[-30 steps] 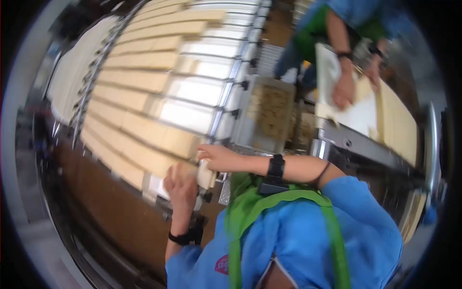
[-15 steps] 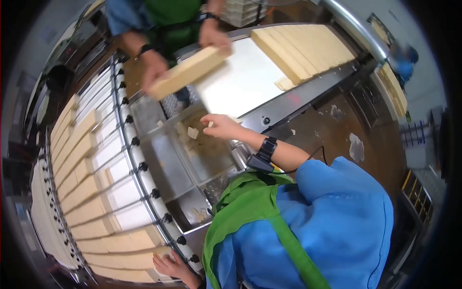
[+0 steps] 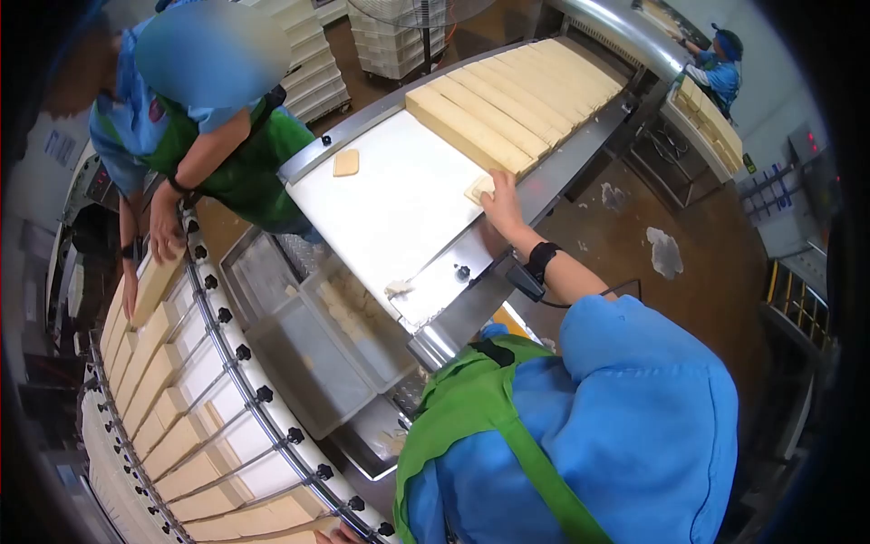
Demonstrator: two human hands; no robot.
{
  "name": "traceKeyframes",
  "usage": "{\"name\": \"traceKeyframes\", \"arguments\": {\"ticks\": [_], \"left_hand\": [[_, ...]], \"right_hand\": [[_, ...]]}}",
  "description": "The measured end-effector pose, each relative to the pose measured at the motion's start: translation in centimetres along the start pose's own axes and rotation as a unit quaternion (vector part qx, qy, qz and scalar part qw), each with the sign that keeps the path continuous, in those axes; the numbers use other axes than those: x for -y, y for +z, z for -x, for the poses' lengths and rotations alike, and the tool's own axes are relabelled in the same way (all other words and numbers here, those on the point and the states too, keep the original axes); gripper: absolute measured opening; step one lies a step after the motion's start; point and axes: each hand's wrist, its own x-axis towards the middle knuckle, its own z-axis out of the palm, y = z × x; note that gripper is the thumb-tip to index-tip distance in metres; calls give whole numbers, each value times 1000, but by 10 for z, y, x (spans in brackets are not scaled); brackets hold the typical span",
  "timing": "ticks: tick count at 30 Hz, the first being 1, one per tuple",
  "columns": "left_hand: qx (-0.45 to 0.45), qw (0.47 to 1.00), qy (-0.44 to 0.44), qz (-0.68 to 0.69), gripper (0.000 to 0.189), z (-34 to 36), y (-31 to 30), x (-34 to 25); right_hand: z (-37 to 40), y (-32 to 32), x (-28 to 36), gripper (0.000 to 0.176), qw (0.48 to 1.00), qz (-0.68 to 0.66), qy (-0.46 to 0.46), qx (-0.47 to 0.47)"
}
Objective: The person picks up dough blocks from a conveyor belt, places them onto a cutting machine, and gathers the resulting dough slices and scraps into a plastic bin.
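Observation:
My right hand (image 3: 501, 207) reaches over the near edge of a white belt (image 3: 390, 199). Its fingers are closed on a small flat pale slice (image 3: 477, 189) that lies against the end of a row of long cream-coloured blocks (image 3: 517, 109). Only a sliver of my left hand (image 3: 339, 535) shows at the bottom edge, beside the blocks on the left conveyor (image 3: 272, 515); its fingers are mostly cut off. Another flat slice (image 3: 345, 163) rests on the far part of the belt, and a crumpled scrap (image 3: 397, 288) lies near the belt's end.
A co-worker (image 3: 208, 154) stands across, both hands at a long block (image 3: 156, 288) on the left conveyor, which has metal divider rods. Metal bins (image 3: 299, 363) with scraps sit between the conveyors. White crates (image 3: 304, 63) are stacked behind. Another person (image 3: 720, 72) is far right.
My right hand has moved from over the bins up to the belt, onto the slice. The co-worker has carried a long block from the belt to the left conveyor. My left hand has slipped mostly out of view.

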Motion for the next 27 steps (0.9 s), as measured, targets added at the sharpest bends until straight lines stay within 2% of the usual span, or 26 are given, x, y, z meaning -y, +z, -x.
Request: {"name": "traceKeyframes", "arguments": {"ticks": [2, 6, 9, 10, 12, 14, 15, 16, 18, 19, 22, 24, 25, 27], "left_hand": [[-1, 1000, 10, 12, 30, 2, 10, 10], [37, 997, 51, 31, 31, 19, 24, 46], [151, 986, 74, 10, 30, -8, 8, 24], [147, 988, 38, 41, 30, -25, 11, 5], [140, 984, -36, 103, 29, -69, 25, -46], [90, 983, 23, 156, 21, -110, 65, -93], [111, 981, 57, 148, 26, -141, 74, -138], [103, 962, 108, 227, 28, -168, 100, -173], [138, 936, 160, 282, 32, -213, 141, -253], [134, 922, 218, 292, 34, -233, 171, -288], [149, 859, 279, 403, 42, -293, 245, -414], [133, 854, 337, 374, 49, -332, 295, -489], [111, 844, 364, 377, 46, -350, 314, -524], [107, 863, 378, 317, 40, -383, 337, -581]], "right_hand": [[-14, -2, -16, 54, 998, 64, 9, 9], [-45, -18, -30, 66, 985, 127, 103, 46], [-63, -30, -34, 75, 973, 183, 122, 66], [-69, -26, -41, 78, 970, 200, 116, 78], [-74, -23, -45, 77, 967, 200, 113, 106], [-73, -26, -38, 71, 967, 206, 101, 112], [-70, -27, -35, 68, 968, 201, 98, 111], [-68, -29, -33, 66, 970, 196, 95, 112], [-67, -31, -28, 61, 970, 195, 88, 114], [-67, -30, -28, 61, 970, 193, 83, 123], [-69, -32, -28, 63, 968, 184, 78, 153], [-70, -37, -22, 64, 964, 177, 91, 177], [-71, -38, -21, 66, 963, 175, 91, 183], [-71, -40, -19, 68, 962, 171, 90, 194]]}}
